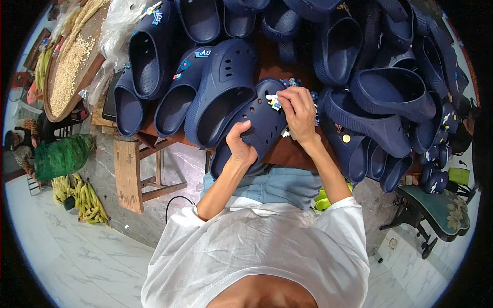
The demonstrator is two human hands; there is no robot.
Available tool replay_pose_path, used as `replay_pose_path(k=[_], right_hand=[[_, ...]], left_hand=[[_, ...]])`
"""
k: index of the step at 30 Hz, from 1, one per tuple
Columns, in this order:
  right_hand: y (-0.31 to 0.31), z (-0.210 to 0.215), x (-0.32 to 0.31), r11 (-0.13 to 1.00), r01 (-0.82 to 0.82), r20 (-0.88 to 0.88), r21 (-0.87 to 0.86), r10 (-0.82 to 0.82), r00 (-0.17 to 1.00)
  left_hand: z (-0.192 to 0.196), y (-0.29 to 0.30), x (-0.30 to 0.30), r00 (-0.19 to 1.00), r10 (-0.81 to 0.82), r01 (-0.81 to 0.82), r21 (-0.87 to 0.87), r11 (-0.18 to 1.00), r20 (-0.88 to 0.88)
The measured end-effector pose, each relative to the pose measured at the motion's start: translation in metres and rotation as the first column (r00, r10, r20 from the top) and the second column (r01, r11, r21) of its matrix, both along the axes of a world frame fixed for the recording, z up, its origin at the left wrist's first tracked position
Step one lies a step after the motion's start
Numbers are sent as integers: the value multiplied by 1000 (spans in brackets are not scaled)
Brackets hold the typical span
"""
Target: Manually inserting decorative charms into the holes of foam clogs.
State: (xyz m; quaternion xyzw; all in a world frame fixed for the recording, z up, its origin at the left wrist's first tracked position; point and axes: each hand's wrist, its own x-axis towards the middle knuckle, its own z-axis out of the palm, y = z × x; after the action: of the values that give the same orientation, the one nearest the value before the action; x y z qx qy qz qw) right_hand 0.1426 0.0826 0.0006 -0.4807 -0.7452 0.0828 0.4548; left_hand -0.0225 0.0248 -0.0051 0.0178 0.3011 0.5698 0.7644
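A: Right hand [300, 113], state?
B: Fingertips pinched on a small charm [274, 103]; white, with yellow, blue and a pinkish bit. It is held against the upper of the navy clog [266, 122]. Whether it is seated in a hole can't be told.

A: Left hand [241, 148]?
B: Clog gripped near the opening. Thumb laid on the upper; other fingers mostly hidden by the hand and clog.

A: Clog's look and place?
B: Held between both hands, tilted, toe pointed up and away past the right fingertips, opening down by the left hand. Dark blue, matte, one colour. Upper pierced by round holes, most seen unfilled; smaller openings are cut along the side.

A: Just past the right fingers?
B: Loose blue flower-like charms [293, 82] are scattered; the brown tabletop [287, 156] is seen below the right hand.

A: Farther out?
B: Left of the left hand, a bigger-looking clog [224, 77] is propped close by, and a clog with a blue tag [192, 77] is set beyond it. Right of the right hand, a pile of navy clogs [377, 120] is heaped. Well left and lower, a wooden stool [128, 174] is placed; beyond it, green-yellow bananas [87, 199] are left on the floor.
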Motion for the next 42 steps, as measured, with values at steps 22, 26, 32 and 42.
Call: replay_pose_path(k=[22, 26, 32, 42], right_hand=[[27, 9, 30, 461, -592, -622, -661, 104, 776], [26, 12, 27, 456, -581, -620, -674, 80, 781], [17, 9, 14, 596, -490, -554, -636, 89, 828], [-9, 35, 22, 820, -137, -155, -555, 60, 986]], left_hand=[[-12, -9, -4, 998, -47, 44, 80, 996, 40], [-11, -9, -6, 996, -82, 84, 79, 993, -31], [3, -11, -2, 996, -54, 57, 40, 998, -70], [5, -9, -14, 993, -109, 111, 37, 993, -55]])
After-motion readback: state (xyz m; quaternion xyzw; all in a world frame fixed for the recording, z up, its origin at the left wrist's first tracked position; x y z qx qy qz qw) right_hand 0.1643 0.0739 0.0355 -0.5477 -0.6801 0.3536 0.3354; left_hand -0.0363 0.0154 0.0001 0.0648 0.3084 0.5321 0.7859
